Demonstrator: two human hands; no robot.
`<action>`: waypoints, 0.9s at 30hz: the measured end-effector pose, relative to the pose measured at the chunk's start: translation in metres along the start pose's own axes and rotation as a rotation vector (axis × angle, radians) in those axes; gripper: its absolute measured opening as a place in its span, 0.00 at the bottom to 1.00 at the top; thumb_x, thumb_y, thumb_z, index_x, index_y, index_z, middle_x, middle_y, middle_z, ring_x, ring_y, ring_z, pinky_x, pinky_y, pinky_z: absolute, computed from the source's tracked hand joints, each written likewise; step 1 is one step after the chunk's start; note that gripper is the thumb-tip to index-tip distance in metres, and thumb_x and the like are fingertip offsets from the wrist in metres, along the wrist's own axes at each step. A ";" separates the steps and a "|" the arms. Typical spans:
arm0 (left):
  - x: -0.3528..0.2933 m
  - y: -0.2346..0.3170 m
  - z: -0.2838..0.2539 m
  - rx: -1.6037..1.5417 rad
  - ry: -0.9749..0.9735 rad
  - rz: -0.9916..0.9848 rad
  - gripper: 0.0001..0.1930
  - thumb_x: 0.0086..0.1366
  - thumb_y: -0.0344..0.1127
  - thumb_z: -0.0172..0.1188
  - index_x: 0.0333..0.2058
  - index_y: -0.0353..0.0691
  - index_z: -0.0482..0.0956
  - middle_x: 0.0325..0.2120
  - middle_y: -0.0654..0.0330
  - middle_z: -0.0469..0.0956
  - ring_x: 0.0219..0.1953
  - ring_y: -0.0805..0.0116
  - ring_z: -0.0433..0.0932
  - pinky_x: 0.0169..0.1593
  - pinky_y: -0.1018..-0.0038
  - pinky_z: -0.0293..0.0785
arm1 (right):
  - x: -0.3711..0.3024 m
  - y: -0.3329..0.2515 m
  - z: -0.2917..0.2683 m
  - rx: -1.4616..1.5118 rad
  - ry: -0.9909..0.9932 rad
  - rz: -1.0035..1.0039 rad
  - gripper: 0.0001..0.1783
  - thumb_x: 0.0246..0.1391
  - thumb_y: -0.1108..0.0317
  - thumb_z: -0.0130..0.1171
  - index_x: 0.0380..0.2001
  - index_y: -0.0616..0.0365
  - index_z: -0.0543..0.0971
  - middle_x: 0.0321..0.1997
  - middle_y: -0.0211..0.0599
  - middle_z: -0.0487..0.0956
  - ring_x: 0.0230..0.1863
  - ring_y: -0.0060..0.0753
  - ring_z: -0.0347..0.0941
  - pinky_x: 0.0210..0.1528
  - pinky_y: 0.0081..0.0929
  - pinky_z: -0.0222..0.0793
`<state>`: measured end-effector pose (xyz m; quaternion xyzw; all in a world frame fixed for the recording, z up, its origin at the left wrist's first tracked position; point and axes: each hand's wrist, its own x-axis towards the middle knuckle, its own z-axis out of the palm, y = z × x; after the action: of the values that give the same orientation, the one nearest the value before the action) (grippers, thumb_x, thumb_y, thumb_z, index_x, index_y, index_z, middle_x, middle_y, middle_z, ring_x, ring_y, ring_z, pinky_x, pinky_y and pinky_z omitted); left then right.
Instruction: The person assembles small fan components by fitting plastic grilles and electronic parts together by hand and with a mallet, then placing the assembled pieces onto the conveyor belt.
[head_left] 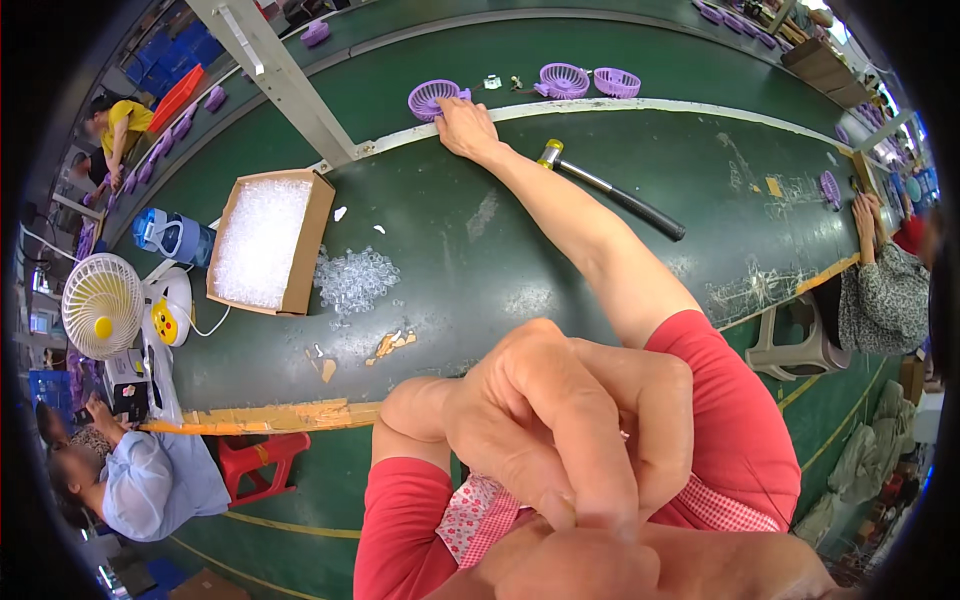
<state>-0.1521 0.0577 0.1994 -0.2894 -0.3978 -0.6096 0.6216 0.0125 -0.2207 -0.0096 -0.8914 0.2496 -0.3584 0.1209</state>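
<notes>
My right hand (pixel 466 128) reaches far across the bench, its fingers on the near rim of a round purple fan housing (pixel 434 98) with slatted sides. That housing lies on the green conveyor belt, just past the white edge strip. My left hand (pixel 570 420) is raised close to the camera with the elbow bent. Its fingers are curled and pressed together; anything between them is hidden. A hammer (pixel 615 192) with a yellow-tipped head and black handle lies right of my right forearm. Two more purple fan housings (pixel 564 81) sit further right on the belt, past small loose parts (pixel 492 82).
A cardboard box (pixel 300 250) of small clear plastic pieces stands left, beside a loose pile (pixel 358 280) of them. Further left are a blue bottle (pixel 180 238) and a small fan (pixel 103 305). A metal post (pixel 285 90) rises at the belt's edge. People sit on both sides.
</notes>
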 end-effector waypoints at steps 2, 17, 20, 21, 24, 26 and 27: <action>0.000 0.003 -0.001 -0.011 -0.027 0.003 0.06 0.61 0.26 0.60 0.31 0.28 0.82 0.37 0.47 0.71 0.28 0.67 0.72 0.30 0.73 0.69 | 0.001 -0.003 0.002 -0.045 -0.041 0.011 0.16 0.56 0.64 0.54 0.46 0.57 0.78 0.43 0.46 0.80 0.47 0.49 0.77 0.50 0.47 0.66; -0.006 0.002 0.020 0.100 0.022 0.040 0.06 0.61 0.29 0.51 0.32 0.32 0.75 0.36 0.52 0.71 0.33 0.66 0.70 0.37 0.71 0.66 | -0.083 -0.012 -0.070 0.456 0.114 -0.119 0.09 0.55 0.80 0.56 0.40 0.63 0.76 0.44 0.45 0.73 0.49 0.49 0.71 0.53 0.37 0.67; -0.006 0.002 0.019 0.060 0.063 -0.040 0.07 0.60 0.29 0.49 0.32 0.33 0.74 0.35 0.52 0.72 0.33 0.67 0.70 0.37 0.72 0.66 | -0.109 -0.022 -0.096 0.409 0.058 -0.141 0.09 0.54 0.81 0.57 0.40 0.62 0.76 0.44 0.43 0.73 0.49 0.46 0.69 0.54 0.37 0.65; -0.004 0.002 0.017 0.002 0.060 -0.045 0.04 0.60 0.27 0.51 0.32 0.34 0.73 0.35 0.52 0.72 0.32 0.67 0.71 0.36 0.72 0.67 | -0.117 -0.024 -0.103 0.424 0.045 -0.142 0.09 0.54 0.80 0.57 0.39 0.61 0.76 0.44 0.42 0.73 0.49 0.45 0.68 0.53 0.37 0.64; -0.002 0.000 0.005 0.017 0.060 -0.082 0.04 0.59 0.22 0.58 0.32 0.35 0.72 0.34 0.52 0.73 0.30 0.68 0.73 0.33 0.74 0.70 | -0.137 -0.027 -0.126 0.315 0.037 -0.196 0.11 0.53 0.78 0.61 0.40 0.59 0.78 0.43 0.39 0.74 0.45 0.44 0.69 0.50 0.37 0.63; -0.005 -0.001 -0.005 0.176 0.066 -0.127 0.12 0.55 0.16 0.67 0.31 0.35 0.73 0.33 0.53 0.75 0.27 0.70 0.75 0.31 0.77 0.72 | -0.148 -0.029 -0.137 0.278 0.028 -0.223 0.11 0.52 0.78 0.61 0.41 0.58 0.78 0.42 0.37 0.75 0.44 0.42 0.69 0.49 0.36 0.62; -0.005 -0.001 -0.009 0.378 0.139 -0.133 0.12 0.54 0.20 0.70 0.28 0.39 0.73 0.28 0.54 0.77 0.23 0.69 0.75 0.26 0.76 0.69 | -0.151 -0.030 -0.140 0.238 0.018 -0.254 0.12 0.51 0.78 0.62 0.41 0.57 0.79 0.41 0.36 0.75 0.44 0.41 0.70 0.48 0.35 0.62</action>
<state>-0.1518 0.0528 0.1909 -0.0983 -0.4795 -0.5823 0.6491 -0.1681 -0.1201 0.0149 -0.8920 0.0918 -0.4056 0.1770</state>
